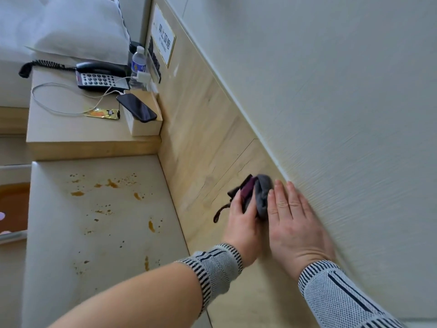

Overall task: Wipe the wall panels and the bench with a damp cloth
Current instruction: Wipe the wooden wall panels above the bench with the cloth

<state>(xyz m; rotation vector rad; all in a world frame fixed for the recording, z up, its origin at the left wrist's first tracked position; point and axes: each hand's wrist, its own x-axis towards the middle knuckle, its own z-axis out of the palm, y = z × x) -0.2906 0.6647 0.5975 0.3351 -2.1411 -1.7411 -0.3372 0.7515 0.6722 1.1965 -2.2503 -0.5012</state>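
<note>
Nearest us, our right hand (292,223) lies flat and straight-fingered against the wall, holding nothing. At its nine o'clock, our left hand (243,216) grips the grey cloth (261,195), pressing it to the wood wall panel (212,129). The panel's long axis runs toward eleven o'clock, so the left hand leads. The stained bench (99,223) lies at eight o'clock, apparently unwiped.

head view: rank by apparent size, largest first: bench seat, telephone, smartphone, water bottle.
1. Bench seat, by far the largest.
2. Telephone.
3. Smartphone and water bottle: these look about alike. The bottle is farther from the camera and partly hidden by a charger, so I won't rank them.
</note>
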